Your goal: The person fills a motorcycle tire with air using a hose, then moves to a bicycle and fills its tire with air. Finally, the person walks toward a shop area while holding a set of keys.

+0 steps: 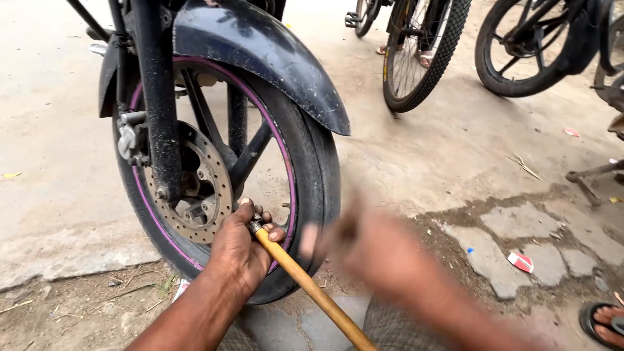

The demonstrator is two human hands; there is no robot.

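Outdoors, on pale concrete ground that breaks into cracked, damp slabs and dirt near the camera, a motorcycle wheel with a black tyre, purple rim stripe and brake disc stands under a dark mudguard. The left hand has its fingers closed around the metal end of a yellow hose, pressed at the rim inside the wheel. The right hand is blurred beside the tyre, so I cannot tell its fingers' state; bicycle wheels stand behind, well apart.
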